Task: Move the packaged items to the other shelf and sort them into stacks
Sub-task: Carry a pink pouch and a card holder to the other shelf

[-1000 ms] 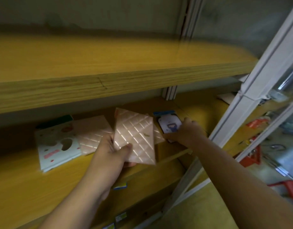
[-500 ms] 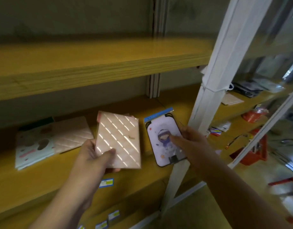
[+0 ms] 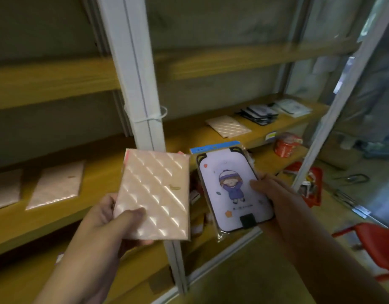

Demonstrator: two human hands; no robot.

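My left hand (image 3: 108,222) grips a pink quilted package (image 3: 154,194) by its lower left corner, thumb on its face. My right hand (image 3: 274,194) holds a plastic-wrapped package with a cartoon girl (image 3: 230,189) by its right edge. Both are held in the air in front of a white shelf post (image 3: 140,84). On the right shelf (image 3: 189,137) lie a pink quilted package (image 3: 227,126), a dark-edged stack (image 3: 258,113) and a pale stack (image 3: 293,107). The left shelf (image 3: 11,222) carries two more pink quilted packages (image 3: 57,185).
A second white post (image 3: 342,93) rises at the right. Below the right shelf sit a red tin (image 3: 286,143) and a red tray (image 3: 314,183) of small items. A red stool (image 3: 377,240) stands on the floor at far right.
The view has swung to the right, from the left shelf to the right one. Both hands have carried their packages away from the left shelf and across the white post.
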